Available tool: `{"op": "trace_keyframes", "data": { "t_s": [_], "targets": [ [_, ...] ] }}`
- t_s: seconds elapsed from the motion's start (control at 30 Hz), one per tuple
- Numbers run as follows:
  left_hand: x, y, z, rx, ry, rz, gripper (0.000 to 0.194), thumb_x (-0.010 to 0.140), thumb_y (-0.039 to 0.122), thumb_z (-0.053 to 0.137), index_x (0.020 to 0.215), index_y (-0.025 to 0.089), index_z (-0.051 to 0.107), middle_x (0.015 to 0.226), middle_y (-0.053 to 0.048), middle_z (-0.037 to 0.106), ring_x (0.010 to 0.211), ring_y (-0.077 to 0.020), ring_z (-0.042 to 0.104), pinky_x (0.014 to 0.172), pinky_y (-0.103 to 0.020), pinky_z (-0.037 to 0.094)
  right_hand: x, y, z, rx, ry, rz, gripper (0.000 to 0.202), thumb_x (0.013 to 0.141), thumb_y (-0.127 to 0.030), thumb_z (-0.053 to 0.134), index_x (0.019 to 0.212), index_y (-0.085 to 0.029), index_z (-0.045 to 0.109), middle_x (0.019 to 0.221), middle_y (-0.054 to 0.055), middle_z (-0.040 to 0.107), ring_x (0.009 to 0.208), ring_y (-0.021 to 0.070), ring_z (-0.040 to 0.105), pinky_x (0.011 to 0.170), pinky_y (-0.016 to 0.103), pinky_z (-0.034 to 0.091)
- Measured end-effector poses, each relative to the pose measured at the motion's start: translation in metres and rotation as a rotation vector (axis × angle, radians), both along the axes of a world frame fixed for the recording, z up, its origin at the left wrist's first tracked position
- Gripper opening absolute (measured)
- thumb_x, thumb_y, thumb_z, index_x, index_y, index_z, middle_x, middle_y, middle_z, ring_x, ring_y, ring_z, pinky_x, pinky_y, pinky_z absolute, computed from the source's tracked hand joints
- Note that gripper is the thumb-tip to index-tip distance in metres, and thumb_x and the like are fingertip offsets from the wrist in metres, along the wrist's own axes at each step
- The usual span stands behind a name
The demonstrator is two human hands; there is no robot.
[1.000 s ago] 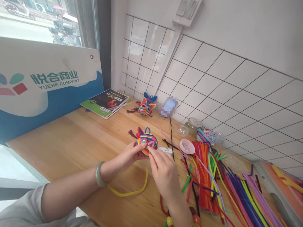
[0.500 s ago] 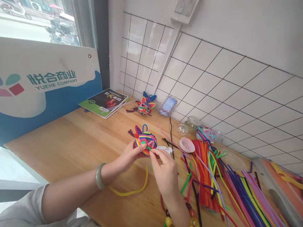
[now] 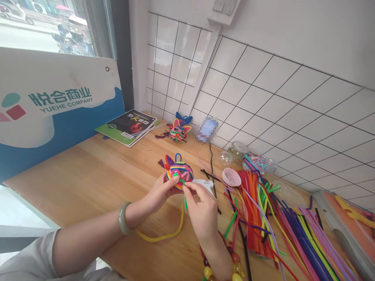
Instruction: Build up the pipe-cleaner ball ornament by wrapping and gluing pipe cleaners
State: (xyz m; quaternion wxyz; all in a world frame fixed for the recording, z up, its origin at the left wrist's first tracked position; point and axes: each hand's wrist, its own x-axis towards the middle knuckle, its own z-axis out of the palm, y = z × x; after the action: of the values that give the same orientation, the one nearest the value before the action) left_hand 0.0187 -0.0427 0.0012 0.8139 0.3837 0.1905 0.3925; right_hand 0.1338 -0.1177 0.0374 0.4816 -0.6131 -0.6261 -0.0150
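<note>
Nearest, around the right wrist, is a bead bracelet (image 3: 208,272), bulky enough that it might brush soft parts. A bent yellow stem (image 3: 175,237) lies on the table (image 3: 88,168); it looks light and springy, best lifted by its middle. Beyond it, the right hand (image 3: 203,216) has its grip nearly closed, thumb and forefinger pinching a thin green strip (image 3: 185,203) at the front of a striped ball ornament (image 3: 187,170). The strip is probably fuzzy over a fine wire core, so it should bend easily and keep a kink; a pinch close to the bend would steer it best. The left hand (image 3: 156,195) grips the ornament by its side, thumb pressed on the face, holding it above the middle of the table. The ball seems light, its wrapped surface soft and unlikely to slip, though a hard squeeze could shift the windings. Its rounded flank is the sound place to take hold; the dark tassel (image 3: 161,163), the upright red-edged piece (image 3: 169,160) and the blue loop (image 3: 178,157) on top look easier to bend or pull loose. Farther off, a similar ornament (image 3: 177,132) sits near the wall.
</note>
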Motion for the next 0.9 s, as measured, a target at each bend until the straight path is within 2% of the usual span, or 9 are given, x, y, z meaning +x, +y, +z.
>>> {"op": "trace_keyframes", "data": {
  "t_s": [0.4, 0.9],
  "targets": [
    [0.0015, -0.0007, -0.0037, -0.04, -0.007, -0.011, 0.042, 0.086, 0.039, 0.063, 0.12, 0.015, 0.059, 0.119, -0.016, 0.066, 0.111, -0.0316, 0.062, 0.091, -0.044, 0.051, -0.0003, 0.0005, -0.0055, 0.038, -0.098, 0.014, 0.021, 0.093, -0.016, 0.052, 0.093, -0.018, 0.073, 0.083, 0.007, 0.074, 0.076, 0.0175, 0.069, 0.074, 0.033, 0.057],
    [0.002, -0.0024, -0.0033, -0.077, -0.028, -0.002, 0.037, 0.085, 0.039, 0.065, 0.114, 0.016, 0.063, 0.114, -0.013, 0.068, 0.104, -0.0266, 0.065, 0.087, -0.036, 0.052, -0.0026, -0.0028, -0.0072, 0.099, -0.291, -0.027, 0.022, 0.094, -0.01, 0.049, 0.101, -0.016, 0.07, 0.083, 0.008, 0.07, 0.08, 0.0179, 0.065, 0.073, 0.033, 0.055]
  ]
}}
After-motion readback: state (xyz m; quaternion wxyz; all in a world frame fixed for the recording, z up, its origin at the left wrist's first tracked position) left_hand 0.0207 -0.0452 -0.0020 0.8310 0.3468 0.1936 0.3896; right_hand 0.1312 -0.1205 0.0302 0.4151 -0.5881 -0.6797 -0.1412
